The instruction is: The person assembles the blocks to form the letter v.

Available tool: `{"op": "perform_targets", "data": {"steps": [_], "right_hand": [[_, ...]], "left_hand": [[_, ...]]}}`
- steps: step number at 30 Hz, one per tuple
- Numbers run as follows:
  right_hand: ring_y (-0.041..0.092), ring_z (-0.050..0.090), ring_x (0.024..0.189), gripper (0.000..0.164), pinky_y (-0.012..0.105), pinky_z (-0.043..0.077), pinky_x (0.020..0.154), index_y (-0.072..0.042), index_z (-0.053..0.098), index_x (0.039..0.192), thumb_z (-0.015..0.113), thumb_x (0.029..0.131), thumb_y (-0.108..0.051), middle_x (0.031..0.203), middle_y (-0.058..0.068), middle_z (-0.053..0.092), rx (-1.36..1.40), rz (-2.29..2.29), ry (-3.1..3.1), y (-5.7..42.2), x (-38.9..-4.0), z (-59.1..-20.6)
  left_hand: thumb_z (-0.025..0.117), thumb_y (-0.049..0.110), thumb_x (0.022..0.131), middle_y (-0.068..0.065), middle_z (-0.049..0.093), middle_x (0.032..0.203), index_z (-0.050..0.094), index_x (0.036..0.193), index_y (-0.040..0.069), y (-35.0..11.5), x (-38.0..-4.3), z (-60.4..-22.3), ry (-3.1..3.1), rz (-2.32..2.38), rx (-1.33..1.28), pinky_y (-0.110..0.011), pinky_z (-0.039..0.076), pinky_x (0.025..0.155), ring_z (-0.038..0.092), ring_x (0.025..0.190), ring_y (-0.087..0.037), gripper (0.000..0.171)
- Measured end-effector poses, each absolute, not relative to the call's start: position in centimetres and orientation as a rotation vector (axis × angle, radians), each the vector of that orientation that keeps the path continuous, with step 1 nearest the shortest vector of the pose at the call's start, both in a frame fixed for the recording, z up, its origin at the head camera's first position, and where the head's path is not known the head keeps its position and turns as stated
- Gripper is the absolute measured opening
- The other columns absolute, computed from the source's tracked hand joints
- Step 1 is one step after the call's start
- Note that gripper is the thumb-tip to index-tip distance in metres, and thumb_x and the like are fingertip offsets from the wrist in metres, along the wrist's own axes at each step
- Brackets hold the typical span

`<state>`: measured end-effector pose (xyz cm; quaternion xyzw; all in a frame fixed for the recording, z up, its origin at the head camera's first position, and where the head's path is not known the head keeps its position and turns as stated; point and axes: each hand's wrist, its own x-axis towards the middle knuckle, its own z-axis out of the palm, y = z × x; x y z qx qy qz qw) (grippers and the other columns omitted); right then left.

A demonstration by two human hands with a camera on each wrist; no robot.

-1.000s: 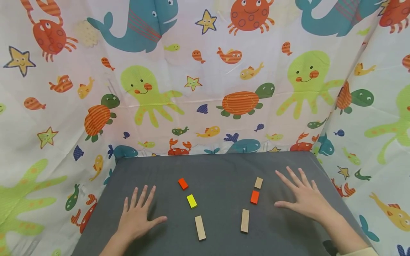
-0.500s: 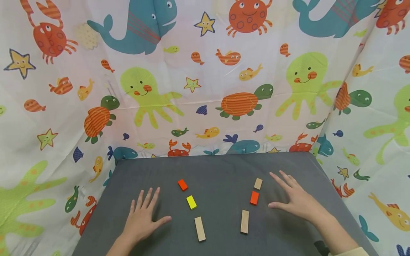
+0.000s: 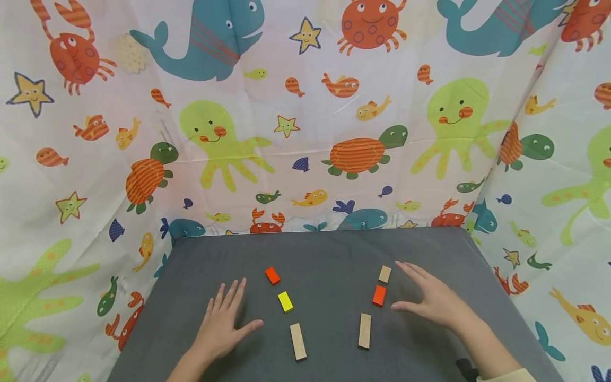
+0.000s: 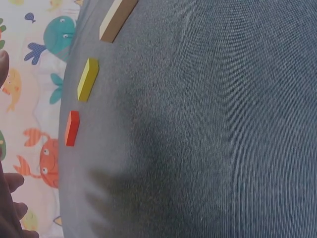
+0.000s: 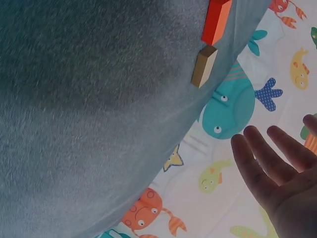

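Note:
In the head view my left hand hovers with fingers spread, left of an orange block, a yellow block and a long plain wooden block. On the other side my right hand is held out with straight fingers and thumb apart, touching nothing. Nearest to it are a red-orange block and a small plain wooden block. A second long wooden block lies closer to the front. Only some fingertips show in the left wrist view.
The blocks lie on a grey cloth-covered table. A white curtain printed with sea animals stands behind it and along both sides. A dark patch shows beside the right forearm.
Both hands have moved inward, the left one to the right and the right one to the left. The right fingers have come closer together. The blocks lie as before.

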<state>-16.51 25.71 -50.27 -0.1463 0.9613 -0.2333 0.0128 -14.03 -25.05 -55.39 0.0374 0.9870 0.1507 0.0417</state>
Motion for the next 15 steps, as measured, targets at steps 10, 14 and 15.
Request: {"op": "perform_targets", "data": {"steps": [10,14,15], "right_hand": [[0.044,0.049,0.133,0.107,0.068,0.047,0.095,-0.021,0.039,0.156,0.079,0.07,-0.07,0.152,0.019,0.048,-0.447,-0.786,2.945,24.7,-16.9,-51.0],[0.043,0.05,0.133,0.107,0.066,0.048,0.095,-0.018,0.04,0.155,0.078,0.07,-0.071,0.151,0.018,0.049,-0.455,-0.796,2.938,24.4,-17.0,-51.1],[0.043,0.05,0.133,0.106,0.066,0.048,0.095,-0.018,0.041,0.155,0.079,0.071,-0.07,0.151,0.018,0.049,-0.459,-0.798,2.937,24.3,-17.0,-51.1]], "left_hand": [[0.06,0.081,0.079,-0.01,0.023,0.167,0.014,0.164,0.027,-23.9,-14.2,-55.6,3.0,0.513,0.121,-0.072,0.014,0.116,0.009,0.154,-0.046,0.11],[0.06,0.08,0.079,-0.01,0.025,0.166,0.017,0.163,0.026,-23.5,-14.1,-55.7,3.006,0.535,0.137,-0.071,0.016,0.116,0.013,0.153,-0.047,0.109],[0.061,0.08,0.08,-0.011,0.025,0.166,0.018,0.163,0.026,-23.5,-14.1,-55.7,3.01,0.544,0.143,-0.071,0.016,0.116,0.013,0.153,-0.047,0.108]]}}
